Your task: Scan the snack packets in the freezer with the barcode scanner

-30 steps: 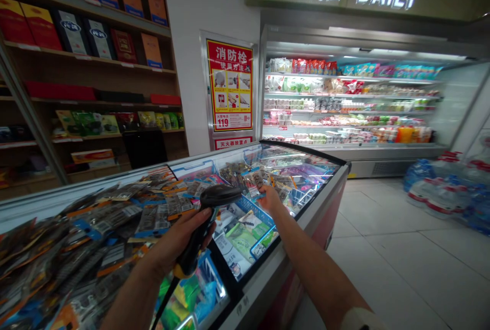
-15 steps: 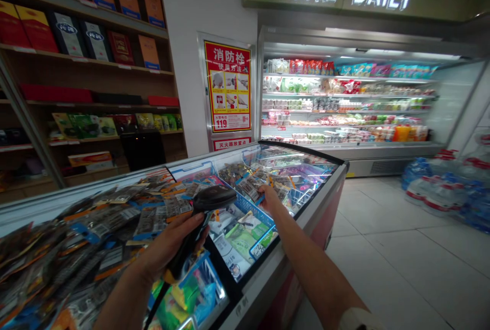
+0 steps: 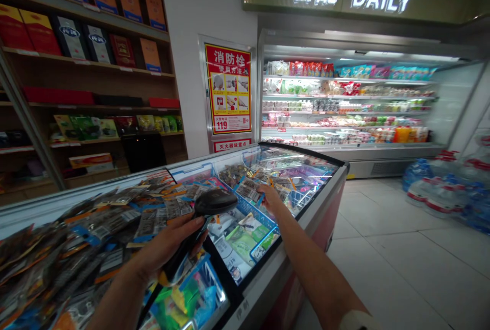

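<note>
Left hand (image 3: 167,244) is gripping the barcode scanner (image 3: 213,202), right hand (image 3: 271,200) pinching a packet (image 3: 247,188) at scanner's two o'clock: likely scanning, next needing steady aim.

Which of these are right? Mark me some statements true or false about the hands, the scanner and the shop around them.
1. The left hand holds a corded barcode scanner. True.
2. The right hand is empty. False: it holds a blue-edged packet.
3. A pile of packets lies on the chest freezer. True.
4. The fire hydrant instruction poster is to the right of the refrigerated display in this view. False: it is to the left.
5. Bottled water packs stand on the tiled floor. True.
</note>
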